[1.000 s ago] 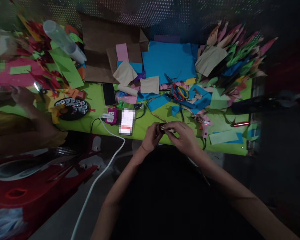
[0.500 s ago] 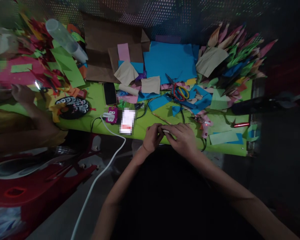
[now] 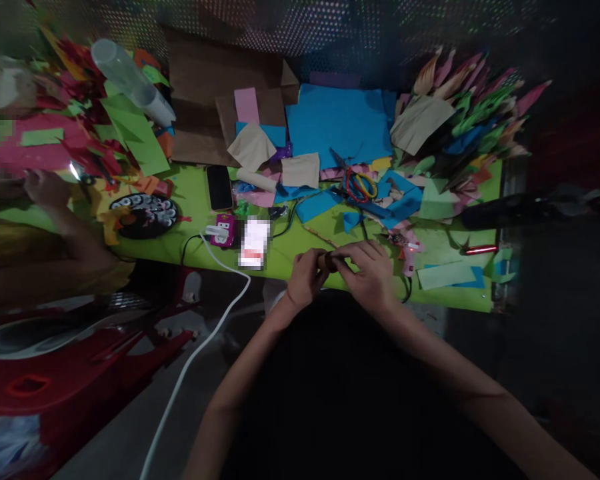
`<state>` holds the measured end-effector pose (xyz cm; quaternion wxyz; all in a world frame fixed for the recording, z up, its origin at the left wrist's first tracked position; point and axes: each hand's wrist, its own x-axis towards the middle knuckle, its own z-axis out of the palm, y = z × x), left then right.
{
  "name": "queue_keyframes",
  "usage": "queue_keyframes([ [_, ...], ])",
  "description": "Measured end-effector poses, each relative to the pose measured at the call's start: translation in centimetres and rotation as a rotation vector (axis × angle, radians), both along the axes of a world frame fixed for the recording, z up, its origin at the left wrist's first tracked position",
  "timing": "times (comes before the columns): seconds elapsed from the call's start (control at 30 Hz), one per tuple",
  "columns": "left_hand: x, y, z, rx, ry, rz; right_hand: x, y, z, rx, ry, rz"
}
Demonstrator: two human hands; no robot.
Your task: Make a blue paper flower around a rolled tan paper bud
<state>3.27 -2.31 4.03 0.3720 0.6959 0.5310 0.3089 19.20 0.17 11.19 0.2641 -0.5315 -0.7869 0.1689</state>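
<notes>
We hold a small dark-brown piece between both hands at the front edge of the green-covered bench.
Our left hand pinches its left side, and the thumb and fingers of our right hand close on its right; its exact shape is too small to tell. A strip of green covering shows between our left hand and the lit phone, whose pixelated screen we cannot read. Beyond our fingers lies a thin yellowish stick; farther back, red-and-yellow-handled tools crowd among blue paper scraps. A pink glue gun sits near our right hand, its black cord dropping over the front edge. Leftward, a white cable runs over that edge from a magenta socket block.
</notes>
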Motion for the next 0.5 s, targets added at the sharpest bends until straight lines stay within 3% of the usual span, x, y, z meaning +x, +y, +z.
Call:
queue_keyframes([
  [0.2, 0.0, 0.1, -0.3, 0.001, 0.016, 0.036, -0.2, -0.7, 0.1, 0.119, -0.133, 0.032],
  [0.5, -0.3, 0.6, -0.7, -0.059, 0.017, 0.028, -0.8, -1.3, 0.6, -0.076, -0.191, 0.189],
])
